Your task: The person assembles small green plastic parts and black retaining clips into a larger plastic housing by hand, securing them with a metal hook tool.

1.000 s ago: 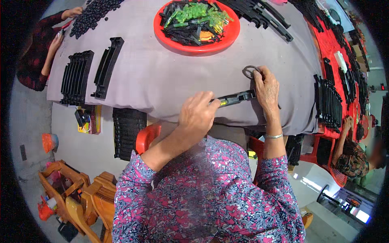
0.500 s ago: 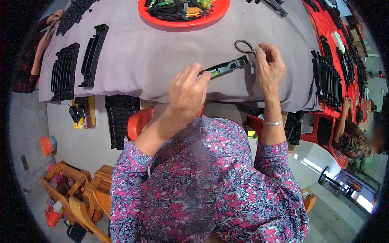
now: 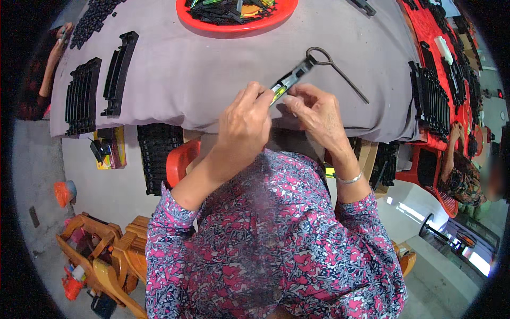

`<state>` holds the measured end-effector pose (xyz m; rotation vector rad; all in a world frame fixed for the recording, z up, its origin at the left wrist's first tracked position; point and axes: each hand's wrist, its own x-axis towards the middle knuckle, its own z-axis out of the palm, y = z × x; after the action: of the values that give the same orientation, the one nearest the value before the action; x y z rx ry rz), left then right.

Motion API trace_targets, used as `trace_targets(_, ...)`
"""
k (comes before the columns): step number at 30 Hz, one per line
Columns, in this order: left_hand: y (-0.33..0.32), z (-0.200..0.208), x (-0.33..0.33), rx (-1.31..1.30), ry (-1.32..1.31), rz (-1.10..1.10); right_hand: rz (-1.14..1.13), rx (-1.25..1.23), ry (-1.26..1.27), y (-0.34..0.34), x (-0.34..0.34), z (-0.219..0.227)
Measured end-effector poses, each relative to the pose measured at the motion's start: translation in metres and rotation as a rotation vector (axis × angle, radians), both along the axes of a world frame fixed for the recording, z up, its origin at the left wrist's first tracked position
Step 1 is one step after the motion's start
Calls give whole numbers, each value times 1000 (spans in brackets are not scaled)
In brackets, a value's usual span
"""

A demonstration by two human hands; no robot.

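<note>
My left hand (image 3: pixel 245 119) is closed round the near end of a small black spirit level (image 3: pixel 291 77) with a yellow-green vial. The level slants up and away to the right, its far end blurred. My right hand (image 3: pixel 321 114) is beside the level's near half, thumb and fingers drawn together at its side. Whatever those fingertips hold, if anything, is hidden. A dark metal rod with a ring end (image 3: pixel 345 80) lies on the cloth beyond my right hand, its ring by the level's far end.
A red basin (image 3: pixel 236 31) of black and yellow-green parts stands at the back of the cloth-covered table (image 3: pixel 175 69). Black level bodies (image 3: pixel 83 95) line the left, others (image 3: pixel 431 98) the right. Black pellets (image 3: pixel 95 24) lie far left, near another person's hand (image 3: pixel 62 37).
My right hand has let go of the ringed rod and come left and nearer, to the level. The level's far end has swung up and slightly left in my left hand.
</note>
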<state>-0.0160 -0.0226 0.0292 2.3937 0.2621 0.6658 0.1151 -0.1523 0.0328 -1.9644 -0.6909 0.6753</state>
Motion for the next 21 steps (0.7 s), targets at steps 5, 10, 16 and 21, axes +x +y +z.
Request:
trace_targets(5, -3, 4, -1, -243, -61, -70, 22, 97, -26, 8, -6, -9)
trace_targets(10, -8, -8, -3, -807, -49, -64, 77, 42, -192, 10, -6, -5)
trace_targets(16, -17, -14, -1, -922, -133, -82, 118, 41, -435, 8, -5, 5)
trace_targets(21, -8, -10, -3, -757, -189, -61, 235, 9, -540, -2, 11, 11)
